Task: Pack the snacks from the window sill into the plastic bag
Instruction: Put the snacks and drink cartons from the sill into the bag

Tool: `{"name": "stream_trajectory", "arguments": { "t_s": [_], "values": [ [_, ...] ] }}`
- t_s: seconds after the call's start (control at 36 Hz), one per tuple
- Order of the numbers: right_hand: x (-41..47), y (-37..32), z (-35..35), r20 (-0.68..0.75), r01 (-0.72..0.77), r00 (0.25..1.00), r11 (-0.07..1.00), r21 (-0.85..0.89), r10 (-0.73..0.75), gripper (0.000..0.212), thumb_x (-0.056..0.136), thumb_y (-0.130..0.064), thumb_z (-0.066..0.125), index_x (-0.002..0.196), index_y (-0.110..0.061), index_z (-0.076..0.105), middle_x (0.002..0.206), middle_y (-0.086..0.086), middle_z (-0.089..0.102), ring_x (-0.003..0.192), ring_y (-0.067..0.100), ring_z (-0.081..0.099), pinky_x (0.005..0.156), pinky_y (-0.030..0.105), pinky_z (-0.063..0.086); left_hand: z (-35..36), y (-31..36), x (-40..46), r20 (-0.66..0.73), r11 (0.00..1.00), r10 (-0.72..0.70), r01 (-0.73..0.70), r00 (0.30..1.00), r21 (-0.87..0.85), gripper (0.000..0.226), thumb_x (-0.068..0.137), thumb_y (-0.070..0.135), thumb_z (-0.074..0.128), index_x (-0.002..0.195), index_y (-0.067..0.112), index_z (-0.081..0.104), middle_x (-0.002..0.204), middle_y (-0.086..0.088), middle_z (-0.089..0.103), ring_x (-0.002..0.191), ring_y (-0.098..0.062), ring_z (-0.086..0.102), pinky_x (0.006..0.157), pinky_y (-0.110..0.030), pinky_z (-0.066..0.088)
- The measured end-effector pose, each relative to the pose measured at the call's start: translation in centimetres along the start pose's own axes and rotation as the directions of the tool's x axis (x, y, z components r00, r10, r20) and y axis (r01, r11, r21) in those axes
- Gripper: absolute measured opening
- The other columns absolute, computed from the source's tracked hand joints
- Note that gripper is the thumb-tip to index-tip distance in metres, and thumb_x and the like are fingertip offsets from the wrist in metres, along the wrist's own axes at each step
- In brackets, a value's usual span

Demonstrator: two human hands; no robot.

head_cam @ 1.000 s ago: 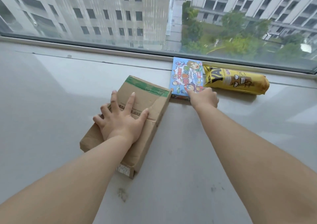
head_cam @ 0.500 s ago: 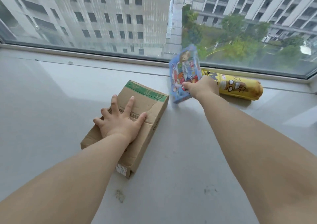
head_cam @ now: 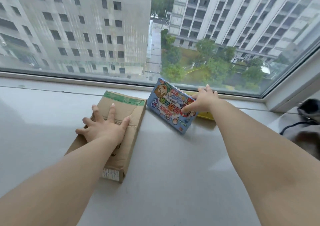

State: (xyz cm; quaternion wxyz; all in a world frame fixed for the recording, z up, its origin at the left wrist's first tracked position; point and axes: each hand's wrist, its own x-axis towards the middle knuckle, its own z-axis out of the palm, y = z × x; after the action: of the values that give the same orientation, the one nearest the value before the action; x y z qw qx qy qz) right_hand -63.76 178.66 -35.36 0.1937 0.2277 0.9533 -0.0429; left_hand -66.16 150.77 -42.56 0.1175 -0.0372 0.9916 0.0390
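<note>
Raised since earlier: light-blue cartoon-printed cardboard snack box (head_cam: 170, 104), tilted above grey window sill (head_cam: 173, 165), pinched by right hand (head_cam: 203, 100). Left hand (head_cam: 103, 128) flat, fingers spread, on brown cardboard carton (head_cam: 121, 115).

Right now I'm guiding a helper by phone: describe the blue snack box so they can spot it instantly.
Look along the grey window sill under the big window. Right of the flat brown cardboard box, the right hand grips a tilted light-blue snack box. Only it has bright cartoon children; the yellow snack packet behind is mostly hidden.
</note>
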Motion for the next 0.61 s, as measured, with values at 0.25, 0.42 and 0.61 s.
{"name": "stream_trajectory", "arguments": {
  "t_s": [0.25, 0.42, 0.61],
  "values": [
    [2.1, 1.1, 2.2, 0.094, -0.166, 0.984, 0.975, 0.149, 0.153, 0.135, 0.011, -0.093, 0.060, 0.133, -0.034, 0.048, 0.138, 0.000, 0.043, 0.129, 0.023, 0.040, 0.106, 0.040, 0.037, -0.2, 0.8, 1.2, -0.009, 1.000, -0.008, 0.008, 1.000, 0.008, 0.071, 0.080, 0.080, 0.009, 0.144, 0.051, -0.004, 0.154, -0.006, -0.008, 0.125, -0.038, 0.024, 0.102, -0.055, 0.023],
    [-0.3, 1.0, 3.2, 0.159, -0.064, 0.987, 0.906, 0.418, -0.003, 0.046, 0.059, -0.062, 0.077, 0.093, -0.034, 0.066, 0.113, -0.002, 0.062, 0.102, 0.019, 0.057, 0.091, 0.031, 0.047, -1.8, 0.2, 2.4, 0.153, 0.994, -0.008, 0.025, 0.988, -0.109, 0.070, 0.081, 0.077, 0.031, 0.142, 0.055, 0.005, 0.143, -0.005, 0.007, 0.118, -0.037, 0.033, 0.100, -0.048, 0.029],
    [-5.0, -1.0, 6.8, 0.126, -0.204, 0.979, 0.755, 0.623, 0.161, 0.075, 0.052, -0.065, 0.079, 0.116, -0.030, 0.064, 0.125, 0.006, 0.047, 0.105, 0.020, 0.050, 0.095, 0.032, 0.045, -2.2, -1.7, 0.4, 0.349, 0.947, -0.068, 0.170, 0.935, -0.271, 0.107, 0.075, 0.061, 0.065, 0.144, 0.046, -0.016, 0.142, -0.014, 0.010, 0.127, -0.042, 0.037, 0.111, -0.047, 0.029]
  ]
}}
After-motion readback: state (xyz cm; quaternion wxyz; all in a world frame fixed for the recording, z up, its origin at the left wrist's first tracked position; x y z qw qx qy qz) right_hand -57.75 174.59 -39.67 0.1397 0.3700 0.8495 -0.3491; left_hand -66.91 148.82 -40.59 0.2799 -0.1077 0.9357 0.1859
